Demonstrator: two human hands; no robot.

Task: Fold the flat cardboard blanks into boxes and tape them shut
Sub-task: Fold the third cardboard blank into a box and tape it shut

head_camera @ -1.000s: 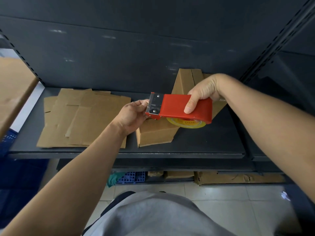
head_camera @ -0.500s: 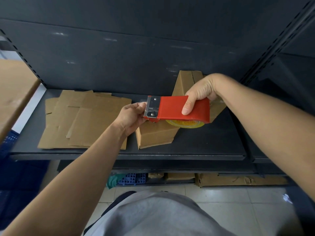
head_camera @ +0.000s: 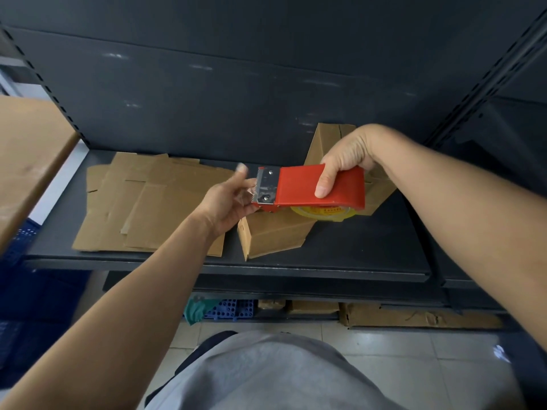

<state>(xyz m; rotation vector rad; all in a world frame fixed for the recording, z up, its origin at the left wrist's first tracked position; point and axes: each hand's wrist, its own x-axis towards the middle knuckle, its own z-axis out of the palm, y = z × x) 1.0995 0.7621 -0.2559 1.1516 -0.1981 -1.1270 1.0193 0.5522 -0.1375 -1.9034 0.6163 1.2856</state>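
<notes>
Shelf: a dark grey metal shelf with a dark back panel, on which all the cardboard is carried.
Blanks: a loose stack of flat brown cardboard blanks, laid on the left half of the shelf.
Standing box: a tall brown cardboard box, seen against the back panel, partly hidden behind the right hand.
Folded box: a brown cardboard box, placed near the front edge of the shelf, just right of the blanks, below the dispenser.
Dispenser: a red tape dispenser with a toothed metal blade, held level above the folded box, blade pointed left.
Right hand: wrapped over the red body from behind, thumb laid on its near face.
Left hand: fingertips brought to the blade, thumb raised and blurred; whether the tape end is held cannot be told.
Roll: a yellow-cored roll of clear tape, shown under the red body.
</notes>
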